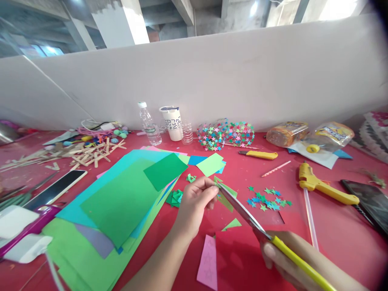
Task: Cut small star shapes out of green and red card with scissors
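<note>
My left hand point(197, 198) pinches a small piece of green paper point(217, 180) between thumb and fingers, over the middle of the table. Into my right hand point(287, 254) fits a pair of scissors point(245, 212) with yellow handles, its blades pointing up and left to the paper at my left fingertips. How far the blades are apart is hard to make out. Light green paper scraps point(227, 202) lie just beneath. Cut paper stars point(269, 199) in green and blue are scattered to the right. A pink strip with drawn stars point(208, 260) lies beside a red sheet point(242, 258).
Stacked coloured paper point(121, 202) covers the left side, near a phone point(57, 188) and wooden sticks point(93, 153). A bottle point(150, 125), a white cup point(172, 125) and star-filled containers point(226, 134) stand behind. At right lie a yellow cutter point(260, 154) and a glue gun point(324, 186).
</note>
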